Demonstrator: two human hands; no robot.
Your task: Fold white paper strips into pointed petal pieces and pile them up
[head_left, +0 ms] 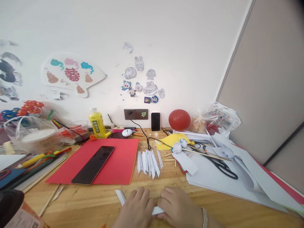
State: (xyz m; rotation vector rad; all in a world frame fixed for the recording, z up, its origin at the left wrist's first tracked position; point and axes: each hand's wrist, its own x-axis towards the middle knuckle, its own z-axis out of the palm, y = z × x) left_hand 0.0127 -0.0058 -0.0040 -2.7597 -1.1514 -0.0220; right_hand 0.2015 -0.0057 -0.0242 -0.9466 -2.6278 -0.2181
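Note:
Low at the front edge of the table, my left hand [137,205] and my right hand [178,204] are close together with fingers curled down. Between them shows a folded white paper strip [157,210], gripped by both hands. Another white end of paper [120,197] sticks out beyond the left hand; whether it belongs to the same strip is hidden under the fingers. Just beyond my hands lies a row of several folded white paper pieces [149,163], narrow and pointed.
Left are a red sheet [123,161] with a dark phone [93,164] on it, and a yellow bottle [97,123]. Right are scissors [222,167] on white paper [204,182], crumpled paper [177,147] and a red balloon [179,120]. Another phone [155,122] leans against the wall.

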